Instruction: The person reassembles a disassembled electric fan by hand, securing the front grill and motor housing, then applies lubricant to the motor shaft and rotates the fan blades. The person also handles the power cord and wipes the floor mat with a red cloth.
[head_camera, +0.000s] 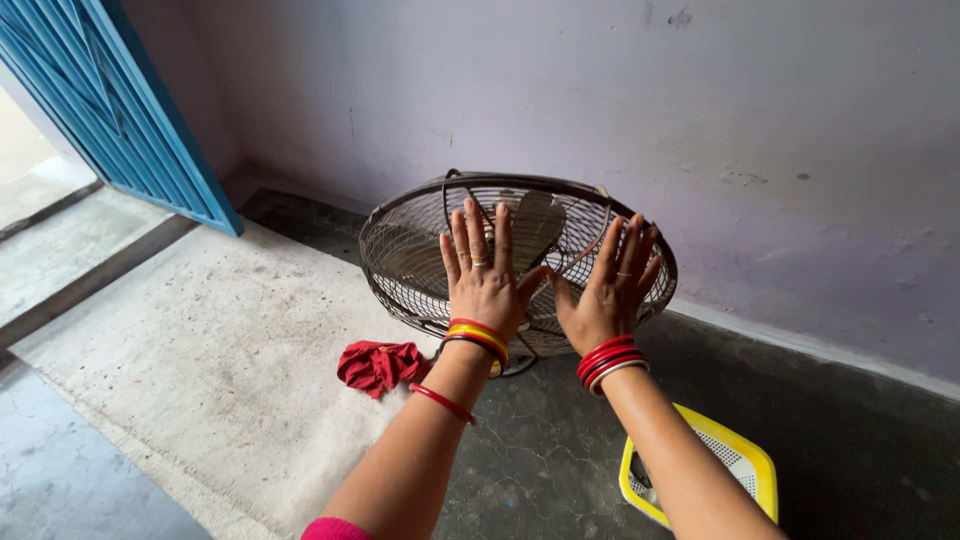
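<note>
Nearest us, at about five o'clock, a yellow perforated tray (745, 465) lies on the dark floor (540, 450), and at nine o'clock from our wrists a crumpled red cloth (380, 364) sits on the pale mat (200, 340). Our left hand (483, 283) and right hand (605, 290) both rest flat against the wire guard of the fan (420, 250), fingers (475, 232) spread wide and open, gripping nothing; the thumbs nearly meet at the middle. The fan stands straight ahead at twelve o'clock, tilted back toward the lilac wall (700, 120), its blade visible through the mesh. We judge that we are feeling over or steadying the front guard. Any grip would call for curling the fingers through the wires. At ten o'clock a blue door (120, 110) stands open.
</note>
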